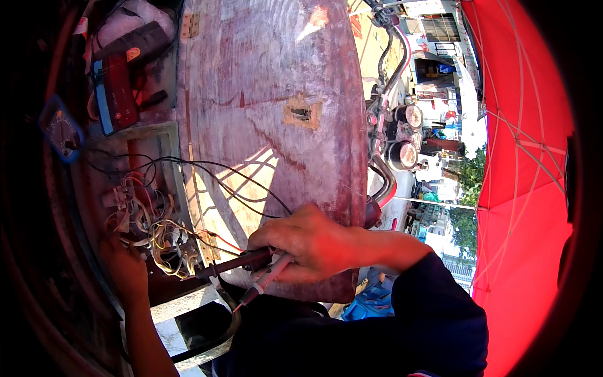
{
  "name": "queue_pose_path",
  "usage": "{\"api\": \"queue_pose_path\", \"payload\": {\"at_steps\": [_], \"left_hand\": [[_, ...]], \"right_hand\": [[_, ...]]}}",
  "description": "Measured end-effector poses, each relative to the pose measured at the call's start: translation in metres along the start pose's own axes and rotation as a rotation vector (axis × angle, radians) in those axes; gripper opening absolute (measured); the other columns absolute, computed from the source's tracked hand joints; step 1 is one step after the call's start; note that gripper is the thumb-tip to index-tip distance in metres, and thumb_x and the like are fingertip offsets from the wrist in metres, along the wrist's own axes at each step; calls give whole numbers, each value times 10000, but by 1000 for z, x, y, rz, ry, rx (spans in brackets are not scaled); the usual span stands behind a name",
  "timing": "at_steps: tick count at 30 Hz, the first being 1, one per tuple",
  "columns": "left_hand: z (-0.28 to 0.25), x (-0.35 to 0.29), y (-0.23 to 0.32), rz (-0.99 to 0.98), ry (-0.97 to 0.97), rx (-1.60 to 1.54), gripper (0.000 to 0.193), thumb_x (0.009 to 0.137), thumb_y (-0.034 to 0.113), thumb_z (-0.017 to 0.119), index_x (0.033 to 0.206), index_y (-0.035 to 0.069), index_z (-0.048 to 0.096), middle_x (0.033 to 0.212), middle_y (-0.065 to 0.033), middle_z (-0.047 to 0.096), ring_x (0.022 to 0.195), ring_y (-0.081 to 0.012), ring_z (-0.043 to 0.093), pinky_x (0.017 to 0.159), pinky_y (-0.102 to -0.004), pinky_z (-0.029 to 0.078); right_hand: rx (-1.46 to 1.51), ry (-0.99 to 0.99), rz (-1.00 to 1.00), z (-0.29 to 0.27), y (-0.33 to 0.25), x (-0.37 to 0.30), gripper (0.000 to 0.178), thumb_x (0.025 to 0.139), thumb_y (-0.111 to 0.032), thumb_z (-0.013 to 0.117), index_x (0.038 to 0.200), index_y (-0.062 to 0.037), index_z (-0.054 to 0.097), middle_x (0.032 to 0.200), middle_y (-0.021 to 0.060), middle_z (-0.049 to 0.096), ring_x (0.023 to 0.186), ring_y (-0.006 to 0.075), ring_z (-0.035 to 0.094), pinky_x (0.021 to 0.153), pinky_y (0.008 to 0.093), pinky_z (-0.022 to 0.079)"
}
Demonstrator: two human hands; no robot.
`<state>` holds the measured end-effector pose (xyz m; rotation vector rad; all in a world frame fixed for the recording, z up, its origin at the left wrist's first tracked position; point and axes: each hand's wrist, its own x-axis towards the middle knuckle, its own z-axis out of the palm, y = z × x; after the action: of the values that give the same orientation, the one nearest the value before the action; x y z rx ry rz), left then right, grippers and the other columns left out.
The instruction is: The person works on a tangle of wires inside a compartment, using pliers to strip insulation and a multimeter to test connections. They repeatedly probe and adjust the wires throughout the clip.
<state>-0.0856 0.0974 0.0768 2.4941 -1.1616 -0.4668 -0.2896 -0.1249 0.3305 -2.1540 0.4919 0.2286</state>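
My right hand (308,242) is closed around a pale-handled test probe (271,279), whose thin tip points down and to the left. A dark rod-shaped piece (232,262) runs left from under the same hand; its kind is unclear. Black test leads (213,164) stretch from a blue-edged multimeter (61,129) at the far left toward this hand. My left hand (127,270) is at the lower left, beside a tangle of wires and connectors (166,242) in an open compartment. Its fingers lie in shadow, and whether they grip a wire is hidden.
A worn, hinged wooden panel (270,75) fills the middle. A phone (115,94) and a dark pouch (141,44) lie at the upper left. Motorcycle handlebars with round gauges (402,155) stand to the right, under a red canopy (521,182). A metal frame bar (229,327) curves below.
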Motion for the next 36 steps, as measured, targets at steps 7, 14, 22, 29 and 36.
{"api": "queue_pose_path", "payload": {"at_steps": [7, 14, 22, 29, 36], "left_hand": [[-8, 7, 2, -83, -360, -354, 70, 773, 39, 647, 780, 11, 583, 745, -169, 616, 685, -336, 624, 628, -413, 486], [-6, -2, -8, 36, -717, -446, 163, 763, 123, 682, 704, -16, 620, 697, -200, 611, 648, -347, 624, 585, -403, 471], [-14, -16, 37, 171, -806, -387, 179, 769, 165, 700, 726, 0, 647, 795, -192, 612, 742, -372, 613, 655, -443, 476], [1, -31, 36, 136, -690, -372, 150, 759, 148, 692, 698, 20, 643, 700, -197, 581, 708, -389, 595, 626, -468, 460], [4, -34, 29, 163, -663, -461, 115, 749, 103, 702, 710, 13, 643, 714, -189, 573, 694, -382, 582, 601, -436, 443]], "right_hand": [[6, -1, 30, -2, -1, 1, 376, 730, -204, 763, 981, -26, 546, 763, 108, 615, 630, 319, 621, 492, 391, 443], [-10, 35, -5, 0, 4, 2, 405, 752, -248, 783, 1021, -30, 573, 755, 70, 601, 575, 249, 610, 464, 335, 436], [-5, -2, 11, -2, 4, 0, 395, 767, -227, 753, 1043, -19, 562, 802, 86, 614, 619, 266, 627, 489, 340, 458], [15, -1, 2, -2, 5, -1, 374, 782, -209, 731, 1053, -14, 563, 831, 90, 623, 648, 269, 634, 518, 341, 477], [56, 53, 31, 4, 4, -5, 350, 723, -199, 751, 952, -33, 545, 763, 102, 591, 630, 335, 604, 495, 410, 433]]}}
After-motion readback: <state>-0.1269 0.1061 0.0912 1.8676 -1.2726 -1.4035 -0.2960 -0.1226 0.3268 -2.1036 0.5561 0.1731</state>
